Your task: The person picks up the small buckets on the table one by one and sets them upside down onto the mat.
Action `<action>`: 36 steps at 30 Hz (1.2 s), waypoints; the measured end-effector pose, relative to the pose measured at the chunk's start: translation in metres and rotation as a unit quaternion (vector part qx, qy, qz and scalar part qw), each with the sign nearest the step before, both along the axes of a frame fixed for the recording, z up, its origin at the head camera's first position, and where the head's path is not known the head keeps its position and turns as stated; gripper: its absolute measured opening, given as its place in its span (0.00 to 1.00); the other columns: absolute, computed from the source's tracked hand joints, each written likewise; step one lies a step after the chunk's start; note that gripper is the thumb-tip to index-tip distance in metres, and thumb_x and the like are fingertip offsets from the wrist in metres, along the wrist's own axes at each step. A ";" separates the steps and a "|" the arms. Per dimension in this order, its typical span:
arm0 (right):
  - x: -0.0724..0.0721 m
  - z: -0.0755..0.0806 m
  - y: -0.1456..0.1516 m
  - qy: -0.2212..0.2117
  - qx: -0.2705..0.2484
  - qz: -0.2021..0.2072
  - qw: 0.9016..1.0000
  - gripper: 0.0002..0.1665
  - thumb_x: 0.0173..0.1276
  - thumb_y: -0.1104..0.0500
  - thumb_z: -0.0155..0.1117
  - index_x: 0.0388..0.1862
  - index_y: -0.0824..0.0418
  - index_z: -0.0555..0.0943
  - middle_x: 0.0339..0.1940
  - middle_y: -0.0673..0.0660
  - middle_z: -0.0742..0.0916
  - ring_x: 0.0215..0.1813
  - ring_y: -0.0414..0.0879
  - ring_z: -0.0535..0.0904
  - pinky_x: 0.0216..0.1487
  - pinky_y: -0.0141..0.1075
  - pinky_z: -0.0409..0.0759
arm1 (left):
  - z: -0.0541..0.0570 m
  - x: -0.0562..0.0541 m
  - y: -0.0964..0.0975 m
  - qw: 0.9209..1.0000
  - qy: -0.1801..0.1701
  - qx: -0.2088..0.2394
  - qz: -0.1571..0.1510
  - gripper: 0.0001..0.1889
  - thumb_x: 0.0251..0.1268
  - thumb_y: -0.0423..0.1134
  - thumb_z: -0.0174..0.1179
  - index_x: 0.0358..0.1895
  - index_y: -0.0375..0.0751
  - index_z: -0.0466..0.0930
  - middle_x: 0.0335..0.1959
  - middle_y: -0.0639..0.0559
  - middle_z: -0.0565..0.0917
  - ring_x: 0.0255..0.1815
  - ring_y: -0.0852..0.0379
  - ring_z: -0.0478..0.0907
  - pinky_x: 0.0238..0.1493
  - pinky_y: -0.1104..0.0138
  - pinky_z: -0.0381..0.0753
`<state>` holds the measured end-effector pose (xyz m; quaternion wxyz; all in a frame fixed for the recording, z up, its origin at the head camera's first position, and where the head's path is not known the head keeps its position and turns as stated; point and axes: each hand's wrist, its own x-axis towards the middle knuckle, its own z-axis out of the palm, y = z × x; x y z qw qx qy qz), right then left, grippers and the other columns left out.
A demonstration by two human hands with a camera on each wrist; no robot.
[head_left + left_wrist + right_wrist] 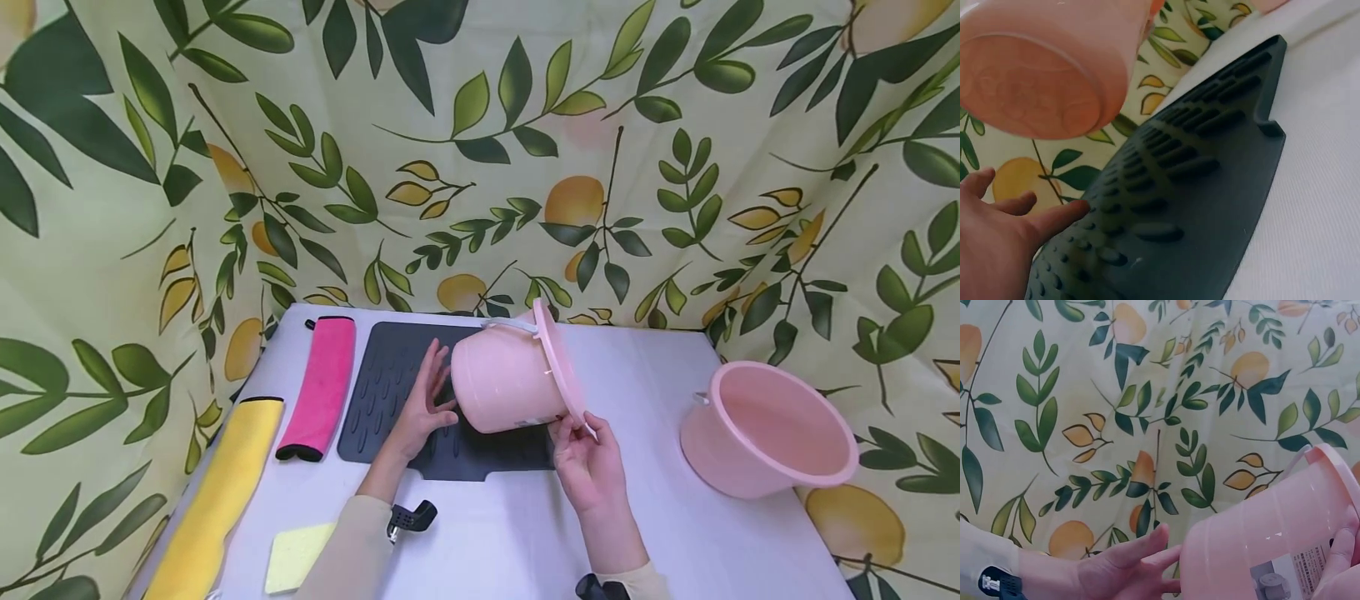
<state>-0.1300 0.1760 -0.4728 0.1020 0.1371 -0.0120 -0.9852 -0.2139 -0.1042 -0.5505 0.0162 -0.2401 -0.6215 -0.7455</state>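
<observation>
A small pink bucket (502, 379) is tipped on its side above a dark grey mat (386, 379) with raised oval ridges. Its wide rim faces right and its base faces left. My right hand (590, 462) grips the rim from below, thumb and fingers at the lower edge. Beside the base, my left hand (420, 412) is spread with nothing in it. The left wrist view shows a gap between these fingers and the bucket's round base (1029, 87). A printed label (1291, 575) on the bucket's side appears in the right wrist view.
Another pink bucket (772, 433) stands at the right of the white table (645, 533). To the left lie a bright pink fabric piece (321, 387) with black ends, a long yellow one (217, 500) and a pale yellow square (296, 558). Leaf-patterned cloth (480, 192) hangs around.
</observation>
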 end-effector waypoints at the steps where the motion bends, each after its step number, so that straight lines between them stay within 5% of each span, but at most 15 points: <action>1: 0.000 0.000 -0.002 -0.002 0.000 0.001 1.000 0.12 0.89 0.59 0.46 0.61 0.65 0.66 0.50 0.63 0.76 0.41 0.50 0.79 0.51 0.29 0.87 | 0.000 0.000 0.000 1.000 -0.001 0.005 -0.004 0.65 0.61 0.60 0.78 0.92 0.56 0.38 0.91 0.40 0.44 0.89 0.33 0.44 0.73 0.32 0.65; 7: 0.000 -0.001 -0.021 -0.005 0.008 0.017 1.000 0.15 0.90 0.59 0.46 0.66 0.63 0.61 0.51 0.61 0.75 0.40 0.48 0.79 0.53 0.25 0.85 | 0.001 0.001 0.001 0.997 -0.010 0.074 -0.035 0.60 0.67 0.58 0.74 0.91 0.65 0.37 0.91 0.49 0.46 0.89 0.42 0.47 0.76 0.51 0.71; 11: 0.000 -0.003 -0.031 -0.007 0.012 0.018 1.000 0.18 0.90 0.59 0.47 0.70 0.62 0.61 0.53 0.61 0.75 0.41 0.47 0.80 0.55 0.24 0.82 | 0.003 0.003 0.000 0.992 -0.011 0.111 -0.053 0.59 0.69 0.52 0.73 0.91 0.68 0.37 0.89 0.50 0.47 0.86 0.44 0.51 0.73 0.54 0.75; 22: -0.001 -0.005 -0.035 -0.009 0.034 0.031 0.999 0.19 0.90 0.60 0.46 0.73 0.61 0.61 0.51 0.62 0.78 0.41 0.47 0.81 0.56 0.24 0.82 | 0.014 0.005 -0.009 0.995 -0.012 0.089 -0.052 0.61 0.65 0.38 0.73 0.91 0.64 0.36 0.88 0.49 0.47 0.84 0.45 0.55 0.70 0.55 0.78; 36: 0.002 -0.007 -0.037 0.022 0.090 0.060 0.994 0.25 0.91 0.57 0.47 0.79 0.57 0.56 0.53 0.59 0.78 0.45 0.45 0.83 0.60 0.24 0.79 | 0.025 0.005 -0.016 0.995 -0.032 0.090 -0.038 0.62 0.63 0.38 0.74 0.91 0.66 0.39 0.87 0.49 0.51 0.83 0.41 0.55 0.70 0.53 0.79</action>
